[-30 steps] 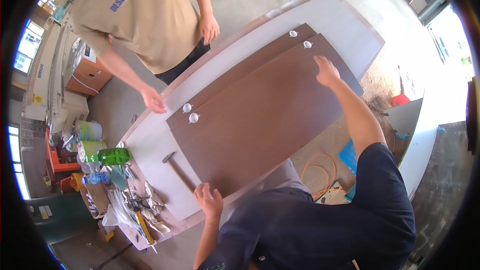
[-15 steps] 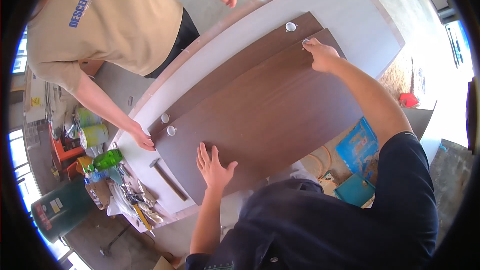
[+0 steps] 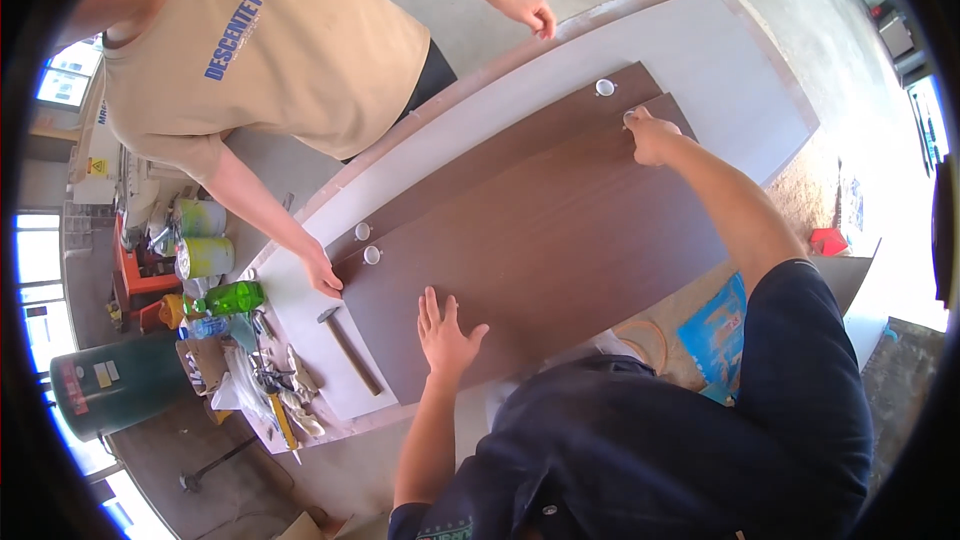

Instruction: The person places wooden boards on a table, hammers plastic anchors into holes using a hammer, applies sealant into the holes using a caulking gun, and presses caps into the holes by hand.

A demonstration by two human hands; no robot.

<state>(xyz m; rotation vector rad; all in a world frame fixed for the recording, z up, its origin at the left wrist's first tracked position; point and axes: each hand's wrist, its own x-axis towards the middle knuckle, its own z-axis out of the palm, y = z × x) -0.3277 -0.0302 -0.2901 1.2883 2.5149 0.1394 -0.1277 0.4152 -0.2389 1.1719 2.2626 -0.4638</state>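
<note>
Two brown wooden panels overlap on a white-topped workbench. My left hand (image 3: 447,338) lies with spread fingers on the near panel (image 3: 530,265), close to its left end. At that panel's far right corner, my right hand (image 3: 656,136) is closed, fingertips pressed on a white round hinge cup (image 3: 629,116) that they partly cover. Another white hinge cup (image 3: 372,255) sits at the near panel's left end. The far panel (image 3: 520,155) peeks out behind, with a hinge cup (image 3: 605,87) at its right and another hinge cup (image 3: 362,231) at its left.
Across the bench (image 3: 740,60) stands a co-worker, whose one hand (image 3: 324,276) touches the panels' left end; the other hand (image 3: 530,13) hovers by the far edge. A hammer (image 3: 350,350) lies left of the panels, near a green bottle (image 3: 237,297) and assorted tools.
The whole view has shifted, so the bench appears lower and further right. My left hand stays flat on the panel, and my right hand remains at the corner hinge cup.
</note>
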